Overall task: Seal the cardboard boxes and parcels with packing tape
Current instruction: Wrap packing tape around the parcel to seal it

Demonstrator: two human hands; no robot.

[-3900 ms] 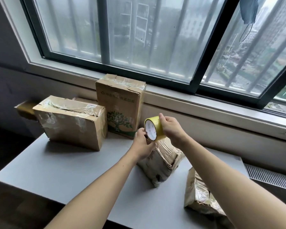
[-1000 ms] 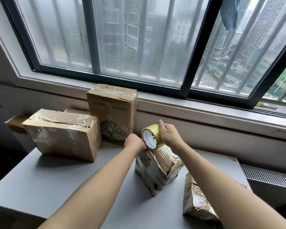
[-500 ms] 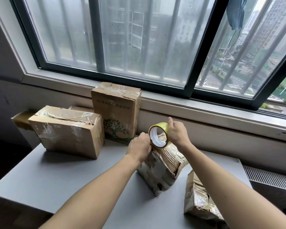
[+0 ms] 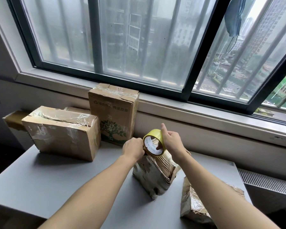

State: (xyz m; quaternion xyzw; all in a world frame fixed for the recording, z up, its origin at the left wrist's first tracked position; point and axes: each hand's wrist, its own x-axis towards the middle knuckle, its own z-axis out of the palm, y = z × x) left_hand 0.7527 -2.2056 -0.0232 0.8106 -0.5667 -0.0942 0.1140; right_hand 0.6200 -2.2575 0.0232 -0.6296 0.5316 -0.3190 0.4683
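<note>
While my right hand (image 4: pixel 172 142) grips the roll of tape (image 4: pixel 153 137), one finger hooked through its core and the thumb raised along its yellow outer face, my left hand (image 4: pixel 134 148) sits curled at the roll's lower left rim. Its fingertips are bunched and pinching there; whether they have the tape's loose end I cannot tell. The roll stands on edge, and its lower rim meets the top of a crumpled, tape-wrapped parcel (image 4: pixel 153 174). That parcel stands upright near the middle of the table (image 4: pixel 56 179), toward the back edge. A second crumpled parcel (image 4: pixel 195 202) lies near the table's front right corner, partly behind my right forearm. Toward the back left corner lies a flat cardboard box (image 4: pixel 63 131), its top covered in wrinkled clear tape. Just beside it, at the back edge, stands a taller box (image 4: pixel 113 113) printed with a green tree, its top also taped.
</note>
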